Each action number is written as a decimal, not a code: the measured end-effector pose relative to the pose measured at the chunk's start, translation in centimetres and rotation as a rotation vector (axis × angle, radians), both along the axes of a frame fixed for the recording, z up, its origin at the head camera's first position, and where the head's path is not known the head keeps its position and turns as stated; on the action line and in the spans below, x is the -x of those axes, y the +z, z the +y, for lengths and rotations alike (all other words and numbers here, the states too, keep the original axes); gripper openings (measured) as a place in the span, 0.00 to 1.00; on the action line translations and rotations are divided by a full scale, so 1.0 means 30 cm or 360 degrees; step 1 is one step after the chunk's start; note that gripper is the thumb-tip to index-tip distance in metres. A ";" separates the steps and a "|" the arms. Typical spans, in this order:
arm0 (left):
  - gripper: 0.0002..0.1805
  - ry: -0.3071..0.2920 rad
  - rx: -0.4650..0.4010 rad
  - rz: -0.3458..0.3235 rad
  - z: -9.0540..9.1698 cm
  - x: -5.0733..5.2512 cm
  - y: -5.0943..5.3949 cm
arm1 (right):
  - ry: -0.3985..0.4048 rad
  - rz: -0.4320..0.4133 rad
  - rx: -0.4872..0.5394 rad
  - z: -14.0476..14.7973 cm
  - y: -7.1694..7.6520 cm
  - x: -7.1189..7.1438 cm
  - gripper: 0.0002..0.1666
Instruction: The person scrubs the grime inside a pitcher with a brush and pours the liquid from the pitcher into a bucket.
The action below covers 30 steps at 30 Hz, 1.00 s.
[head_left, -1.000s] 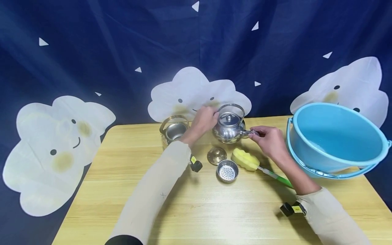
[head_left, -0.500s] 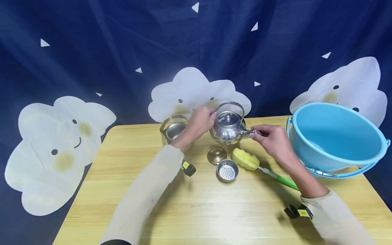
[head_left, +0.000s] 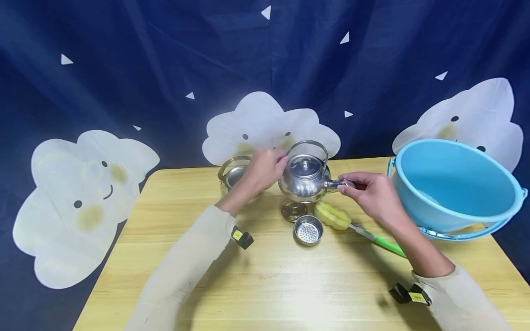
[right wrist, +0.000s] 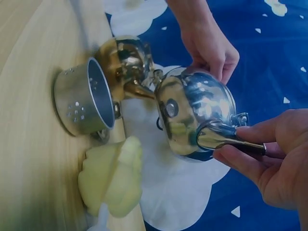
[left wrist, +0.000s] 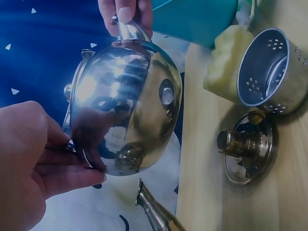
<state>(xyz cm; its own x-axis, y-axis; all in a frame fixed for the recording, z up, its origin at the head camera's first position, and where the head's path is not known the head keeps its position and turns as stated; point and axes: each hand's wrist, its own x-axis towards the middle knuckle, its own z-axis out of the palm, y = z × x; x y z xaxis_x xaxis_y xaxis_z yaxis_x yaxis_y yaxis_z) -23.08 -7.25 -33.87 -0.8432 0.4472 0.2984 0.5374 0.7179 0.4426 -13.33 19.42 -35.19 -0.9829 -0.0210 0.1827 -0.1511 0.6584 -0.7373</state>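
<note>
A shiny steel teapot [head_left: 303,187] with its lid on and its hoop handle raised is held off the table between both hands. My left hand [head_left: 263,169] pinches the handle near its left base, its fingers close against the pot's side. On the other side, my right hand [head_left: 371,192] pinches the spout between thumb and fingers. In the left wrist view the underside of the teapot [left wrist: 130,110] shows. Below it lie a loose metal lid [head_left: 293,212], knob up, and a perforated tea strainer [head_left: 308,232].
A second metal teapot [head_left: 227,188], lidless, stands partly behind my left hand. A yellow sponge brush [head_left: 333,217] with a green handle lies by the strainer. A large blue bucket [head_left: 434,207] stands at the right. Behind the wooden table [head_left: 256,285] hangs a dark blue curtain [head_left: 174,55].
The teapot has shifted a little left and nearer to me, and its body now partly overlaps the loose lid from the head view. Both hands keep their hold.
</note>
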 end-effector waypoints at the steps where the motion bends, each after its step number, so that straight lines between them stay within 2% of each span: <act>1: 0.13 -0.0001 0.0012 0.0007 -0.005 -0.008 0.003 | 0.0004 -0.0005 -0.0002 -0.002 0.003 -0.005 0.16; 8: 0.09 -0.0043 -0.0019 0.0091 -0.041 -0.050 0.000 | 0.0020 -0.0051 0.0005 -0.013 0.015 -0.030 0.14; 15: 0.18 -0.0056 -0.0032 0.0131 -0.079 -0.106 -0.004 | 0.0078 -0.0049 0.0015 -0.026 0.021 -0.059 0.13; 20: 0.12 -0.0060 -0.0062 0.0133 -0.106 -0.149 -0.004 | 0.0132 -0.0040 0.0073 -0.038 0.021 -0.083 0.13; 26: 0.18 -0.0083 -0.0048 0.0323 -0.136 -0.192 -0.009 | 0.0174 -0.0033 0.0125 -0.058 0.013 -0.107 0.12; 30: 0.15 -0.0083 -0.0058 0.0378 -0.158 -0.219 -0.021 | 0.0197 -0.0040 0.0111 -0.072 -0.001 -0.120 0.11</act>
<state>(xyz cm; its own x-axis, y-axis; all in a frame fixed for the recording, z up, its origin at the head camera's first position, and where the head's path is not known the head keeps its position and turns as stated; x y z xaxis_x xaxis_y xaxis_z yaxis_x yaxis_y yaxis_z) -16.52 -11.99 -34.50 -0.7234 0.4738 0.5022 0.6655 0.6722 0.3244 -9.73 17.25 -35.20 -0.9779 -0.1305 0.1636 -0.2092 0.5830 -0.7851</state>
